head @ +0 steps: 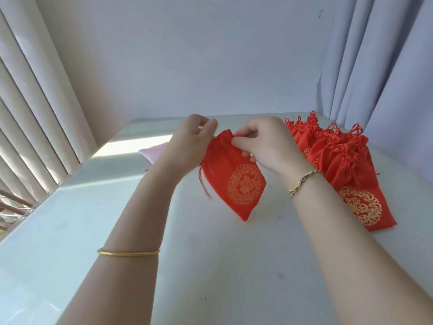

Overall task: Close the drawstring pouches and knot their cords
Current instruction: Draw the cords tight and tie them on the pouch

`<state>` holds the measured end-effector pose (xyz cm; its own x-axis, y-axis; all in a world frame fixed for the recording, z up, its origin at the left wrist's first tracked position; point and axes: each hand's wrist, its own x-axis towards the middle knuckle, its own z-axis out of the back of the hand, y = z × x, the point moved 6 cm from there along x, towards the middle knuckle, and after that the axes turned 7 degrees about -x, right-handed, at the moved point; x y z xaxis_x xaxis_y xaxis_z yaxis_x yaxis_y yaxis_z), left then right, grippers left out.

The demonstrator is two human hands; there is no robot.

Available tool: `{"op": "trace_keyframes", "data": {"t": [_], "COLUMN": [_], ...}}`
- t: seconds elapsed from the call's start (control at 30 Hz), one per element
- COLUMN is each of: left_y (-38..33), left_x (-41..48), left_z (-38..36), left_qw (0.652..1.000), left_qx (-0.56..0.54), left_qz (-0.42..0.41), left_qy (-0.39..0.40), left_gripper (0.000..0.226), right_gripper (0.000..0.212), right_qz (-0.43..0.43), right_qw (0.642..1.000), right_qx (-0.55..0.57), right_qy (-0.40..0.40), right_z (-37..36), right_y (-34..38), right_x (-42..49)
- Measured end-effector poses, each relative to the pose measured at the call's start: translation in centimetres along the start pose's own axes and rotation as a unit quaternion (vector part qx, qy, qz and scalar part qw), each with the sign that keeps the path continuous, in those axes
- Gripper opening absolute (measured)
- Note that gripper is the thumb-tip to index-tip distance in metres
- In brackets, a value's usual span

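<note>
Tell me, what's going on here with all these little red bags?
A person is working on one red pouch with a gold emblem, holding it just above a pale table. The left hand pinches the pouch's top corner and the right hand grips its mouth, which doesn't look drawn tight yet. A loose cord dangles down its side. A pile of pouches like it lies on the table to the right.
</note>
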<state>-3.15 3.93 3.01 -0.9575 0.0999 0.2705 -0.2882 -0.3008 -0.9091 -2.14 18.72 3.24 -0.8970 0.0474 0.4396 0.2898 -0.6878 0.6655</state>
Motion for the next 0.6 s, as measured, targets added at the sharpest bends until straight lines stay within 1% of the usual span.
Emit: {"op": "trace_keyframes", "data": {"t": [0.03, 0.07, 0.13, 0.17, 0.23, 0.33, 0.43, 0.47, 0.53, 0.6], "left_y": [0.5, 1.0, 1.6, 1.8, 2.1, 2.6, 2.7, 2.7, 2.6, 2.4], "left_x": [0.1, 0.1, -0.2, -0.2, -0.1, 0.3, 0.6, 0.7, 0.6, 0.7], "left_z": [-0.1, -0.2, -0.3, -0.3, -0.3, 0.0, 0.4, 0.6, 0.6, 0.7], "left_qw": [0.999, 0.997, 0.992, 0.99, 0.991, 0.994, 0.997, 0.997, 0.998, 0.998], "left_qx": [0.005, 0.016, 0.058, 0.079, 0.094, 0.078, 0.057, 0.053, 0.056, 0.056], "left_qz": [0.026, 0.043, 0.053, 0.05, 0.048, 0.055, 0.049, 0.045, 0.032, 0.022], "left_qy": [0.027, 0.058, 0.102, 0.104, 0.085, 0.056, 0.034, 0.029, 0.027, 0.027], "left_gripper": [0.038, 0.041, 0.029, 0.02, 0.004, 0.012, 0.008, 0.006, 0.008, 0.007], "right_gripper": [0.01, 0.011, 0.006, 0.004, 0.003, 0.005, 0.009, 0.01, 0.01, 0.01], "right_qz": [-0.021, -0.042, -0.083, -0.098, -0.115, -0.13, -0.134, -0.134, -0.136, -0.15], "right_qw": [1.0, 0.998, 0.993, 0.991, 0.987, 0.984, 0.988, 0.989, 0.99, 0.986], "right_qx": [0.012, 0.031, 0.071, 0.085, 0.104, 0.12, 0.081, 0.064, 0.039, 0.069], "right_qy": [-0.012, -0.025, -0.045, -0.045, -0.029, -0.004, 0.016, 0.016, 0.008, 0.007], "right_z": [0.2, 0.4, 0.9, 1.0, 0.9, 1.1, 1.4, 1.4, 1.4, 1.2], "right_y": [-0.8, -1.4, -2.6, -3.0, -3.6, -4.1, -4.6, -4.7, -4.9, -5.0], "right_x": [0.1, 0.1, 0.1, 0.0, 0.0, -0.1, -0.3, -0.4, -0.4, -0.3]}}
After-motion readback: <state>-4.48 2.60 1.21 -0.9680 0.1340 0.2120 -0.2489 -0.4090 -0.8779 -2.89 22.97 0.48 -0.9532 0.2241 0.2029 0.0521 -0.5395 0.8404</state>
